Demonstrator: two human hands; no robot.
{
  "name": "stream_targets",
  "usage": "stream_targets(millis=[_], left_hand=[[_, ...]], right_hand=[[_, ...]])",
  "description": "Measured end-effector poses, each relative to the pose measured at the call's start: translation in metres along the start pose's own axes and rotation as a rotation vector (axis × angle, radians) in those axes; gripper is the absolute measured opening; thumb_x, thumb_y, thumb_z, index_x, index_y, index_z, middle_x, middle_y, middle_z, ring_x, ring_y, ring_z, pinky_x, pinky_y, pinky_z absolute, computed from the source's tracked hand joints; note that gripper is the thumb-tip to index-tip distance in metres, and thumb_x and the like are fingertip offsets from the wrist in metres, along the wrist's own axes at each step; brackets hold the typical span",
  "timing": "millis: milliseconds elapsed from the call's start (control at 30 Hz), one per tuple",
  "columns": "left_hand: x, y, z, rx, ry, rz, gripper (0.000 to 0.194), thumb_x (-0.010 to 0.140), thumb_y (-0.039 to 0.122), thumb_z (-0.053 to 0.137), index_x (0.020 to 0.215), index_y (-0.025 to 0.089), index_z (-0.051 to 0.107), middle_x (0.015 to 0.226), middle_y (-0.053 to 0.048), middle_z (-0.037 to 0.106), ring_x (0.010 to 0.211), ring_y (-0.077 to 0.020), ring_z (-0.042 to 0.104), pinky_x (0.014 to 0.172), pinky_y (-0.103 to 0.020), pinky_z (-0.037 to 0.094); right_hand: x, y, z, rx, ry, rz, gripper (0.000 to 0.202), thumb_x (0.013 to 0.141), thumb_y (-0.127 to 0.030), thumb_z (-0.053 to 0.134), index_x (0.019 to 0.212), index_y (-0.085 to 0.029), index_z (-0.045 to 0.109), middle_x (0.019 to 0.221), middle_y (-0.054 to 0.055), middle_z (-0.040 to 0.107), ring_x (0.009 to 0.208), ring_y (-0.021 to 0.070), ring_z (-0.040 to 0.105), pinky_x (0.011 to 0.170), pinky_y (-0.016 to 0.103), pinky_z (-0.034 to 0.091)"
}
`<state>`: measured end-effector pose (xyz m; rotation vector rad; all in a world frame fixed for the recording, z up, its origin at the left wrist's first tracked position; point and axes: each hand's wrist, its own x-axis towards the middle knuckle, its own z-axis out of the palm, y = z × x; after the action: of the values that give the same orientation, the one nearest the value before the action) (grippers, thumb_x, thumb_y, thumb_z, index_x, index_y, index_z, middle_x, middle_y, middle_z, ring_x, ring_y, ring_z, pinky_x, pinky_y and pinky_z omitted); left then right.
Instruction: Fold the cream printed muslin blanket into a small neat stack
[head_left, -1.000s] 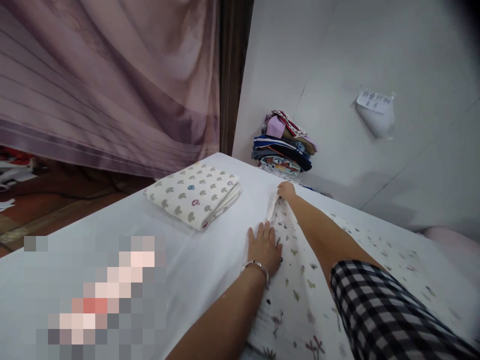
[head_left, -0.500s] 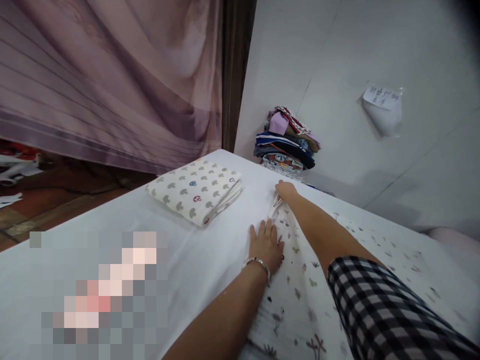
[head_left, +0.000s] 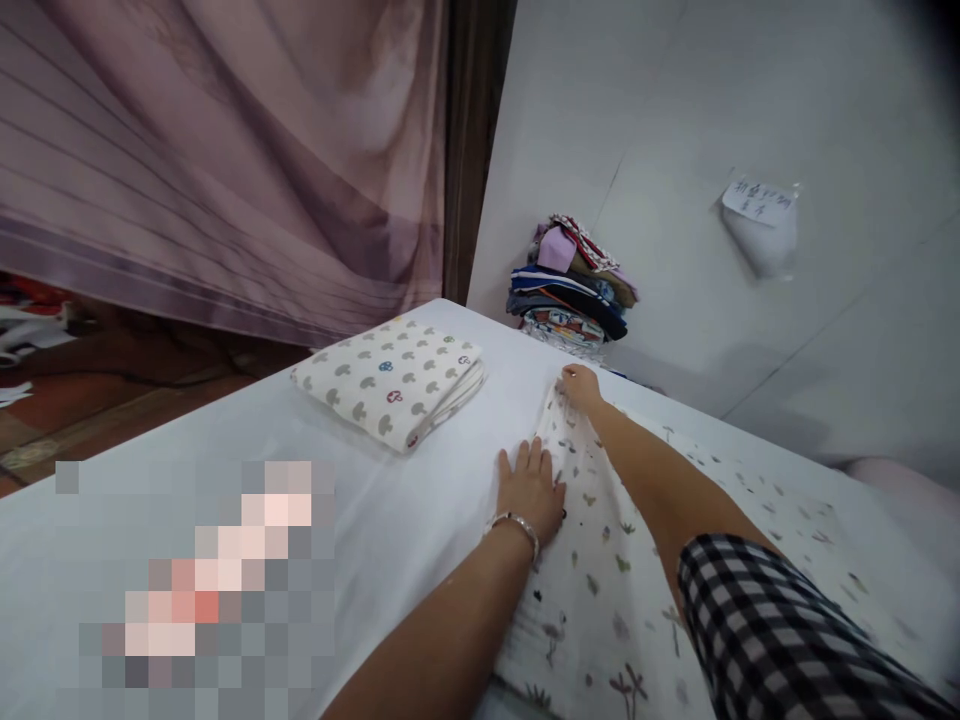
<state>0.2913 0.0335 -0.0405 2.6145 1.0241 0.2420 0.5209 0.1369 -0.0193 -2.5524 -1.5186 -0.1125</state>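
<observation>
A white cloth with small plant and bird prints lies spread over the right part of the white table. Its far corner is pinched in my right hand, close to the table's back edge. My left hand, with a bracelet on the wrist, rests palm down with fingers spread on the cloth's left edge and the table. Beyond and left of it sits a folded cream cloth with mushroom prints, touched by neither hand.
A stack of folded fabrics stands behind the table against the wall. A pink curtain hangs at the back left. A paper in a plastic sleeve is on the wall. Pixelation hides the table's lower left.
My right hand has shifted slightly to the right and nearer, and the cloth's held corner moved with it, lying flatter and wider. My left hand has hardly moved.
</observation>
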Motion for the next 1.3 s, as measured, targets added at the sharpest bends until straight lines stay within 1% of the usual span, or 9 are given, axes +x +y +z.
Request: stream_targets(millis=[100, 200, 367, 533, 667, 833, 1033, 1167, 1300], left_hand=[[0.0, -0.001, 0.001, -0.002, 0.0, -0.002, 0.058, 0.09, 0.042, 0.026, 0.141, 0.014, 0.036, 0.153, -0.007, 0.022, 0.14, -0.0278, 0.019, 0.112, -0.059, 0.013], [0.0, -0.002, 0.0, 0.0, 0.005, 0.002, 0.059, 0.09, 0.043, 0.027, 0.14, 0.015, 0.037, 0.153, -0.007, 0.022, 0.14, -0.0276, 0.019, 0.112, -0.059, 0.013], [0.0, -0.003, -0.001, 0.024, -0.005, 0.004, 0.058, 0.09, 0.044, 0.028, 0.14, 0.017, 0.037, 0.153, -0.007, 0.023, 0.14, -0.0274, 0.019, 0.112, -0.058, 0.014], [0.0, -0.003, 0.0, 0.04, -0.003, 0.002, 0.058, 0.09, 0.045, 0.029, 0.14, 0.018, 0.037, 0.153, -0.006, 0.023, 0.14, -0.0278, 0.019, 0.112, -0.058, 0.014], [0.0, -0.003, 0.001, 0.042, 0.018, 0.008, 0.058, 0.09, 0.044, 0.028, 0.14, 0.018, 0.037, 0.153, -0.007, 0.023, 0.14, -0.0273, 0.02, 0.112, -0.058, 0.015], [0.0, -0.003, 0.0, 0.041, 0.009, -0.001, 0.058, 0.09, 0.044, 0.029, 0.14, 0.018, 0.037, 0.152, -0.007, 0.024, 0.14, -0.0272, 0.02, 0.112, -0.057, 0.014], [0.0, -0.003, 0.001, 0.045, 0.013, -0.002, 0.057, 0.089, 0.044, 0.029, 0.14, 0.018, 0.037, 0.152, -0.006, 0.024, 0.14, -0.0275, 0.021, 0.112, -0.057, 0.015], [0.001, -0.004, 0.0, 0.058, 0.014, -0.003, 0.057, 0.089, 0.043, 0.029, 0.14, 0.018, 0.037, 0.153, -0.006, 0.024, 0.139, -0.0268, 0.021, 0.112, -0.056, 0.016], [0.001, -0.004, -0.005, 0.084, -0.007, 0.001, 0.057, 0.089, 0.042, 0.028, 0.14, 0.018, 0.037, 0.153, -0.006, 0.023, 0.139, -0.0268, 0.021, 0.112, -0.056, 0.017]], right_hand=[[-0.024, 0.021, 0.002, 0.002, 0.026, -0.013, 0.045, 0.095, -0.031, 0.028, 0.133, -0.015, 0.047, 0.139, 0.009, 0.045, 0.128, 0.0191, 0.039, 0.105, 0.031, 0.03], [-0.042, 0.047, 0.006, -0.01, -0.065, 0.039, 0.052, 0.093, -0.045, 0.033, 0.137, -0.018, 0.043, 0.146, 0.01, 0.037, 0.134, 0.0264, 0.029, 0.108, 0.043, 0.024], [-0.045, 0.072, 0.009, -0.014, -0.193, 0.17, 0.061, 0.094, -0.052, 0.023, 0.143, -0.018, 0.034, 0.152, 0.013, 0.023, 0.138, 0.032, 0.019, 0.107, 0.055, 0.018], [-0.049, 0.055, 0.011, -0.079, -0.129, 0.079, 0.066, 0.094, -0.054, 0.019, 0.147, -0.016, 0.023, 0.155, 0.01, 0.012, 0.142, 0.0264, 0.007, 0.111, 0.05, 0.009], [-0.05, 0.034, 0.015, -0.059, -0.202, -0.065, 0.067, 0.093, -0.058, 0.016, 0.147, -0.019, 0.023, 0.155, 0.007, 0.013, 0.142, 0.0235, 0.008, 0.112, 0.047, 0.012], [-0.047, 0.022, 0.012, -0.023, -0.268, -0.044, 0.065, 0.094, -0.056, 0.021, 0.147, -0.019, 0.024, 0.155, 0.007, 0.012, 0.142, 0.024, 0.009, 0.112, 0.048, 0.012], [-0.053, 0.01, 0.01, 0.006, -0.224, -0.092, 0.062, 0.095, -0.054, 0.02, 0.146, -0.02, 0.024, 0.155, 0.007, 0.014, 0.142, 0.0225, 0.008, 0.113, 0.046, 0.01], [-0.052, 0.007, 0.004, 0.049, -0.265, -0.1, 0.061, 0.095, -0.054, 0.023, 0.146, -0.02, 0.027, 0.154, 0.007, 0.016, 0.142, 0.0225, 0.013, 0.112, 0.046, 0.012], [-0.065, 0.023, -0.011, 0.016, -0.189, -0.068, 0.062, 0.095, -0.054, 0.022, 0.145, -0.019, 0.027, 0.155, 0.008, 0.015, 0.142, 0.0219, 0.008, 0.113, 0.046, 0.009]])
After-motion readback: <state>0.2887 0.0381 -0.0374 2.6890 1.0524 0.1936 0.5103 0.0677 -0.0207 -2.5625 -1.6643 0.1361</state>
